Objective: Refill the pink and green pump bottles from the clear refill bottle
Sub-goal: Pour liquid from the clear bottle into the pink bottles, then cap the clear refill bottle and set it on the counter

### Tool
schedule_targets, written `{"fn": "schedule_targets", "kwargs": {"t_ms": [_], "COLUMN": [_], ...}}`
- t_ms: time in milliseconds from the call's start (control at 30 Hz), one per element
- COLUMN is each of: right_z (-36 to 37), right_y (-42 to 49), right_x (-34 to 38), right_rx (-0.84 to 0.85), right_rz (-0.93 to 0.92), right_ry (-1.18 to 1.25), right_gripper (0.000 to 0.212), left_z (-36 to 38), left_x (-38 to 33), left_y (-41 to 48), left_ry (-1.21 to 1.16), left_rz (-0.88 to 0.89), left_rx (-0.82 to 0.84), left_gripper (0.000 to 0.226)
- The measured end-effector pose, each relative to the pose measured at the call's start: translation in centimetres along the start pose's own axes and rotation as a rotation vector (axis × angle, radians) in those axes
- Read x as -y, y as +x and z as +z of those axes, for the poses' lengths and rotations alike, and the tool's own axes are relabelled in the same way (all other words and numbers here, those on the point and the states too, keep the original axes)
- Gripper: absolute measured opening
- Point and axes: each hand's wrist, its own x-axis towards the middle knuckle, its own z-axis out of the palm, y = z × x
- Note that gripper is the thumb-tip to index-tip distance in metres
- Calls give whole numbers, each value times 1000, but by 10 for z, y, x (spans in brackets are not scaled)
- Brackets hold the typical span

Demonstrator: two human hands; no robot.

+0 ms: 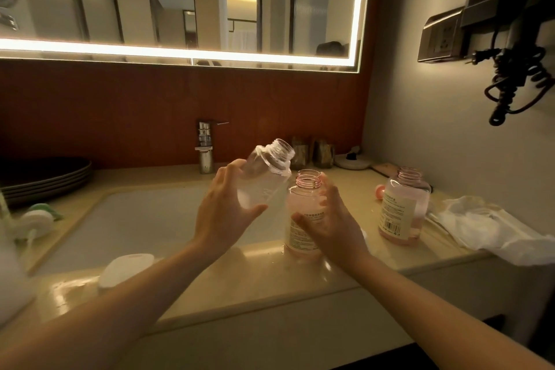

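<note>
While L hand (222, 215) grips clear refill bottle (265, 177), tilted, mouth near open neck of pink bottle (301, 210), R hand (329, 221) clasps latter on counter (270, 279) by sink (144, 219). Looks like pour step; next prob: tip further, mouths aligned.

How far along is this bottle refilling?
Caps are off: the near pink bottle and far pink bottle stand open. The left hand tilts the clear refill bottle beside the near one, steadied by the right hand. Pouring and recapping remain; no green bottle clearly shows.
</note>
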Motion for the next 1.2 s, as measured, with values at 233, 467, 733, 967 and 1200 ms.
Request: {"fn": "schedule_targets", "kwargs": {"t_ms": [233,467,733,967,1200], "right_z": [-13,-29,-40,-48,-78], "right_y": [-7,-17,-24,-10,30], "right_x": [-4,-17,-25,-5,62], "right_rx": [-39,-49,300,49,-329], "right_rz": [-31,30,262,221,-11], "right_ry": [-48,-332,-532,-364,-182], "right_gripper": [94,58,61,58,60], "left_z": [-5,-6,-2,0,-1], "left_x": [-9,-12,-13,-12,-9], "left_y": [-15,-26,-26,-26,-23], "left_ry": [-402,-502,-622,-611,-515], "left_rz": [-283,-335,-406,-392,-338], "left_rx": [29,40,124,102,106], "left_gripper": [82,81,77,76,79]}}
